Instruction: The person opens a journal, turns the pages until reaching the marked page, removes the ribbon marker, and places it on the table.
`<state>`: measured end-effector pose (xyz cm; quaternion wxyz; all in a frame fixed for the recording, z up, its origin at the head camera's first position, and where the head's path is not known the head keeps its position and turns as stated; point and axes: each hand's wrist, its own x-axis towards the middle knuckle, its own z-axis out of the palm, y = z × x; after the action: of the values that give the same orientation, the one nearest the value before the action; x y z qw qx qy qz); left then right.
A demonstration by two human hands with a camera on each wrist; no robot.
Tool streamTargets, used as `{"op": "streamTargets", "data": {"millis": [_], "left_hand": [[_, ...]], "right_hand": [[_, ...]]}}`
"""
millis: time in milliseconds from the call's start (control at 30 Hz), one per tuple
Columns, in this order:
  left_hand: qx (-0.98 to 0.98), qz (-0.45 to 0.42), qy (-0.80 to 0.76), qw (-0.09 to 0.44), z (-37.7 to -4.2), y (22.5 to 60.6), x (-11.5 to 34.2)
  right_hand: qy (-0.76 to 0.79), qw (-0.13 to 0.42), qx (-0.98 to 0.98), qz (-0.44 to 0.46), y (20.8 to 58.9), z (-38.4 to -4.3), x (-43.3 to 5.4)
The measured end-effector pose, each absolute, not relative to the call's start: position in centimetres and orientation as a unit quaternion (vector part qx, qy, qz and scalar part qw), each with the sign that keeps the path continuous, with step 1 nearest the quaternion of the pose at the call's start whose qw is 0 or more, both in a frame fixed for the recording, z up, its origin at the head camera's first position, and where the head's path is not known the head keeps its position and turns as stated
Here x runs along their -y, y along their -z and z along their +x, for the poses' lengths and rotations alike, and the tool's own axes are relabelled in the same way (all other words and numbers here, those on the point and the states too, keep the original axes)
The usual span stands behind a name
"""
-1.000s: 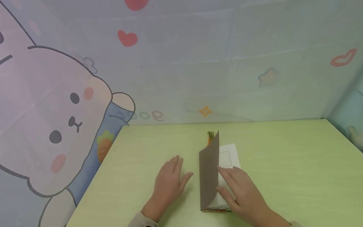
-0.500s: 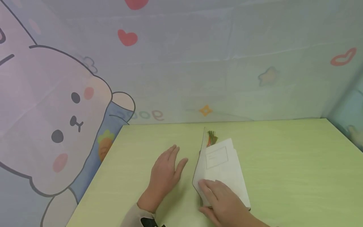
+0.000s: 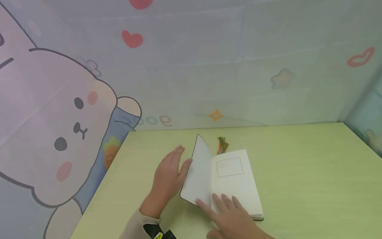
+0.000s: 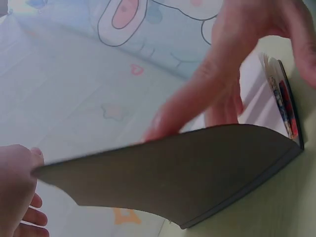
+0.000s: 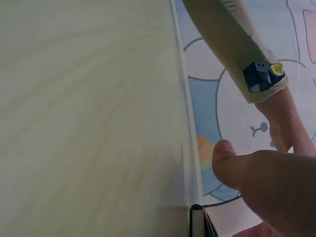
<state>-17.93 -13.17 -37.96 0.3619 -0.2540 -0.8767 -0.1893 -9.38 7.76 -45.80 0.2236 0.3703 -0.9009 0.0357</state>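
Note:
A notebook [image 3: 231,186] lies on the table in the head view, its front cover [image 3: 195,176] lifted and leaning left. The right page is pale, with a printed rectangle near its top. A green and orange tassel [image 3: 222,145] sticks out past the far edge. My left hand [image 3: 168,174] is beside the cover, fingers extended, thumb at its outer edge. My right hand [image 3: 234,215] is spread over the lower page, index finger against the inside of the cover. The left wrist view shows the cover's dark outer face [image 4: 173,175] between both hands.
The light green table [image 3: 313,176] spreads out on both sides of the notebook. A printed cloth [image 3: 191,89] with hearts and a rabbit hangs behind it. A small camera [image 5: 261,76] sits on my left wrist.
The cover has swung from right to left, exposing the page. My right hand moved left and down with it, then spread its fingers. My left hand shifted slightly left and farther away, reaching the cover's edge.

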Motion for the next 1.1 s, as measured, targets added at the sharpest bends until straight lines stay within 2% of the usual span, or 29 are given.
{"op": "streamTargets", "data": {"millis": [200,467,567,833,1000,1100], "left_hand": [[0.876,-0.277,0.168,0.357,-18.1,37.9,13.0],[0.911,-0.313,0.11,0.244,-17.9,39.8,12.7],[0.922,-0.309,0.083,0.218,-17.7,40.8,12.8],[0.927,-0.295,0.047,0.226,-17.4,42.9,13.4],[0.934,-0.285,0.05,0.21,-17.2,43.5,13.7],[0.94,-0.276,0.06,0.194,-17.1,43.7,13.8]], "right_hand": [[0.013,0.245,0.896,0.37,46.2,-9.4,-7.0],[0.049,0.272,0.888,0.368,46.4,-9.3,-6.4],[0.052,0.285,0.882,0.371,46.5,-9.4,-6.4],[0.054,0.294,0.875,0.382,46.6,-9.4,-6.7],[0.049,0.302,0.867,0.393,46.7,-9.5,-7.2],[0.05,0.26,0.881,0.392,46.2,-9.4,-7.6]]}}
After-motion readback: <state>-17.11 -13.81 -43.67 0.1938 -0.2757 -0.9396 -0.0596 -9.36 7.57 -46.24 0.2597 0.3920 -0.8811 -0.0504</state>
